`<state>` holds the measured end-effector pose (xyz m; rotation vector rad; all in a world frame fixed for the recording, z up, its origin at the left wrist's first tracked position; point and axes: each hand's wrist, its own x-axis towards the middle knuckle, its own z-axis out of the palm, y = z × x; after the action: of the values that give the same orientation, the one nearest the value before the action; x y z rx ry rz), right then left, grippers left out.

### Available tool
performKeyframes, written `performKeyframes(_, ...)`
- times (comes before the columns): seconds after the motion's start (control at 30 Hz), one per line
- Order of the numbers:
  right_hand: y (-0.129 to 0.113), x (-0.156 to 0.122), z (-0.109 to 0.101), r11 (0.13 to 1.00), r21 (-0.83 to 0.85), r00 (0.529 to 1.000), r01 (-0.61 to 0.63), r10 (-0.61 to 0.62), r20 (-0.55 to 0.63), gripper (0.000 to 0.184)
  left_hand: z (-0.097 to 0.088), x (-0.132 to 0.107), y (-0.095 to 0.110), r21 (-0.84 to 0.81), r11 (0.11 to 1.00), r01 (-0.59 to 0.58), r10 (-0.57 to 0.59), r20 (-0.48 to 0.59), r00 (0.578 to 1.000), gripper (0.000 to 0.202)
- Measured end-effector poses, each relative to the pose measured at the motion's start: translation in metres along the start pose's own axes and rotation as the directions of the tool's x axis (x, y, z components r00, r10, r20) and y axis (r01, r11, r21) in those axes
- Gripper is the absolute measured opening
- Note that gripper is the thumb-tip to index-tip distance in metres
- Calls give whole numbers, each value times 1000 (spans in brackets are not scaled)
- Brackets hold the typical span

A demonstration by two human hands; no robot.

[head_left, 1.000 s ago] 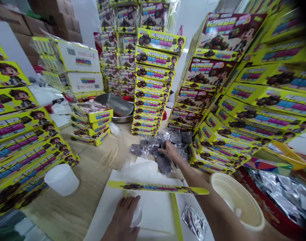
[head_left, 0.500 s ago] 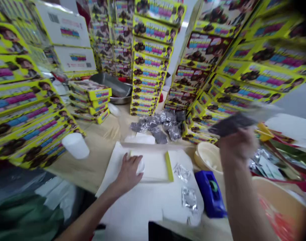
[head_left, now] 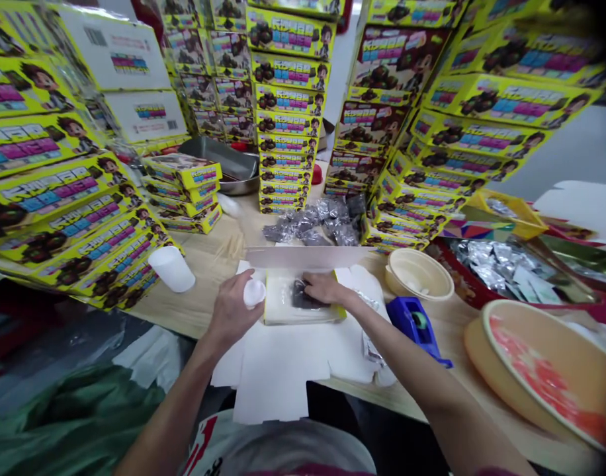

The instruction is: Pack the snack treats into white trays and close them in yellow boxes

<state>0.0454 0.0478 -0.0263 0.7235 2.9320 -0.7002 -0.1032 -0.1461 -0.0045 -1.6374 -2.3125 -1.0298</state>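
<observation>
In front of me lies an open white-and-yellow carton (head_left: 279, 311), its flap raised at the back. My left hand (head_left: 231, 307) is closed around a small white plastic cup (head_left: 254, 293) at the carton's left side. Inside the carton, my right hand (head_left: 323, 289) has its fingers on a dark packet in clear plastic (head_left: 303, 296); the hand covers part of it. A white paper sheet (head_left: 273, 370) lies under and in front of the carton. Silver foil sachets (head_left: 371, 347) are at its right, partly behind my right forearm.
Stacked yellow boxes (head_left: 286, 102) rise behind and on both sides. Several dark packets (head_left: 327, 221) lie behind the carton. A white cup stack (head_left: 172, 269) stands left. At right are a blue tape dispenser (head_left: 416, 327), a cream bowl (head_left: 419, 274) and an orange-red-filled basin (head_left: 486, 370).
My right hand has come down from the upper right into the carton with the dark packet. My left hand has lifted the small white cup to the carton's left edge.
</observation>
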Motion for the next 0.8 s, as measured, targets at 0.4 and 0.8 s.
performKeyframes(0.4,55,-144,-15,972,-66,968,-226,216,-130,25,58,6,10,86,992,-88,38,463,885,50)
performKeyframes(0.8,93,-115,-11,949,-68,942,-308,295,-159,5,44,-4,6,-99,981,-166,192,423,885,44)
